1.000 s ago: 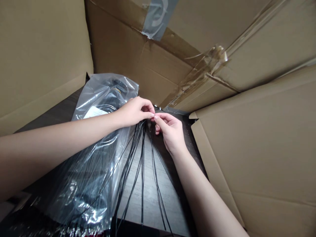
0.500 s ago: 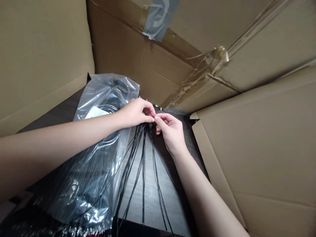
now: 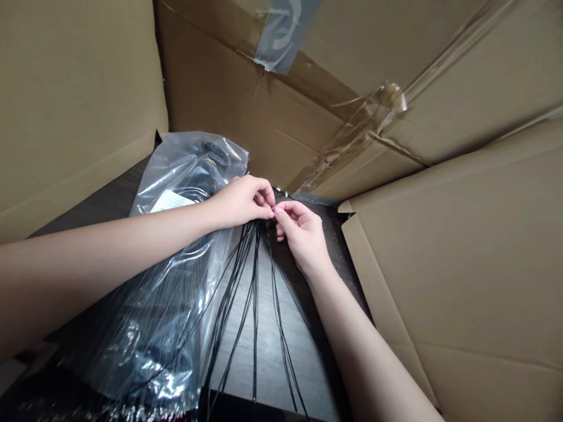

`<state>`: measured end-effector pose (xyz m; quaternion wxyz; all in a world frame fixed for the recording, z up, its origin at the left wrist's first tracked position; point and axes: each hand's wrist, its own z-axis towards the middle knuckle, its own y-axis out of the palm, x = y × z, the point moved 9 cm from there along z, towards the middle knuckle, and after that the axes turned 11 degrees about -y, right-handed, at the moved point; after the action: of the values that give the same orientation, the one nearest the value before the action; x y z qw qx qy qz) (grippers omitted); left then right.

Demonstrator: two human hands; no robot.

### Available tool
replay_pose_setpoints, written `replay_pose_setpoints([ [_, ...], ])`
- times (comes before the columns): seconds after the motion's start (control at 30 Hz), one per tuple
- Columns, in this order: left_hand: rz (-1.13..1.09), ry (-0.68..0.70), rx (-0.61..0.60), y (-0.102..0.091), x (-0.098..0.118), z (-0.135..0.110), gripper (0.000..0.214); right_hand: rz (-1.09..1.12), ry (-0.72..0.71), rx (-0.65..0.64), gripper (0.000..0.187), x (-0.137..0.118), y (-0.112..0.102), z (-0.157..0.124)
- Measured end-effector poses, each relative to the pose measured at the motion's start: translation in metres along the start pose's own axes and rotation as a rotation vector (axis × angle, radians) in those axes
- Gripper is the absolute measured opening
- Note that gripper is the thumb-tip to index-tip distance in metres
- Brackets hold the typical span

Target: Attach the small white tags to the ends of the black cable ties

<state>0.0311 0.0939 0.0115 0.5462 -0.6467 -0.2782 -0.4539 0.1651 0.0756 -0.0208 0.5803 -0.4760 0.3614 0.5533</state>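
A bundle of thin black cords [image 3: 250, 305] fans downward from my hands over a dark wood-grain surface [image 3: 268, 357]. My left hand [image 3: 241, 202] pinches the top of the bundle, and my right hand [image 3: 301, 237] meets it fingertip to fingertip at the same spot. A clear plastic bag [image 3: 171, 281] lies under my left forearm, with a black item [image 3: 196, 170] and a white label [image 3: 171, 201] inside. Part of the cords lies across the bag. Exactly what my fingertips hold is hidden.
Brown cardboard box flaps [image 3: 453, 281] rise on the right, left and far sides, closing in the dark surface. Grey tape [image 3: 281, 35] and torn clear tape [image 3: 365, 129] cling to the far flaps. Small metal-tipped ends [image 3: 281, 192] show just beyond my fingers.
My hands stay close together on the cords, with only small finger shifts. The view has shifted very slightly.
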Motion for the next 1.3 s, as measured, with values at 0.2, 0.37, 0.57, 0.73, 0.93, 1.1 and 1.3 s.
replay_pose_setpoints([
  [0.2, 0.075, -0.011, -0.046, 0.005, 0.0, -0.002, 0.013, -0.018, -0.005, -0.008, 0.032, -0.002, 0.001, -0.001],
  [0.37, 0.045, -0.027, -0.084, 0.006, -0.005, 0.001, 0.014, 0.008, -0.005, 0.018, 0.029, -0.001, -0.001, 0.0],
  [0.57, 0.087, -0.001, -0.073, 0.006, 0.0, 0.0, 0.013, 0.016, -0.005, 0.026, 0.027, -0.001, -0.002, 0.0],
  [0.73, 0.131, 0.011, -0.015, 0.002, 0.003, -0.001, 0.012, -0.003, -0.006, 0.023, 0.029, 0.0, -0.002, 0.0],
  [0.93, -0.017, -0.007, -0.115, 0.006, -0.003, 0.003, 0.011, 0.099, -0.019, 0.054, 0.028, -0.001, -0.002, 0.001],
  [1.1, -0.195, 0.005, -0.134, 0.004, 0.002, 0.003, 0.004, 0.172, 0.015, 0.089, 0.029, -0.001, -0.006, 0.002],
  [1.3, -0.217, 0.001, -0.147, 0.004, 0.001, 0.002, 0.005, 0.159, 0.015, 0.09, 0.032, -0.003, -0.01, 0.003],
])
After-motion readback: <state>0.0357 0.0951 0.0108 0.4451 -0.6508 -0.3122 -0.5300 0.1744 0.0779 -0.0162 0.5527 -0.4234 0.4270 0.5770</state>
